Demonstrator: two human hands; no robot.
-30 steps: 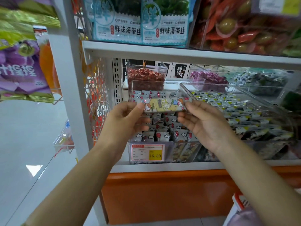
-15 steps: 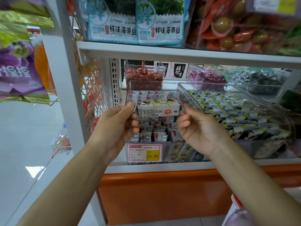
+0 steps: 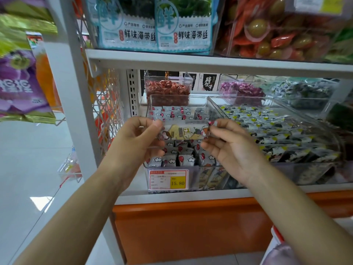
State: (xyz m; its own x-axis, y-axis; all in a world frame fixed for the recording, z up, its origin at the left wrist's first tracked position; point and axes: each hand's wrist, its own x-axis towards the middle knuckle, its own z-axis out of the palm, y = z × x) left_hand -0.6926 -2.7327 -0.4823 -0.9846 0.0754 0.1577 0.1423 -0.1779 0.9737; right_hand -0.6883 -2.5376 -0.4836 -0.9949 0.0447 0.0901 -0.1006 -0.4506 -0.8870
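A small oblong snack packet (image 3: 184, 132), pale with yellow and cartoon figures, is held level between both hands in front of a store shelf. My left hand (image 3: 136, 143) pinches its left end with thumb and fingers. My right hand (image 3: 227, 144) pinches its right end. The packet hangs above a clear plastic bin (image 3: 152, 104) filled with several small white-and-red wrapped sweets (image 3: 177, 159).
A wider clear bin of dark-and-white packets (image 3: 271, 129) sits to the right. Bins of red (image 3: 168, 88) and purple sweets (image 3: 240, 89) stand behind. A price tag reading 15.80 (image 3: 168, 179) fronts the shelf. An upper shelf board (image 3: 210, 63) holds seaweed packs. The white upright post (image 3: 72, 104) stands left.
Both hands kept hold of the packet. It was turned so its plain side showed, then turned again so the cartoon face shows; the hands stayed in about the same place.
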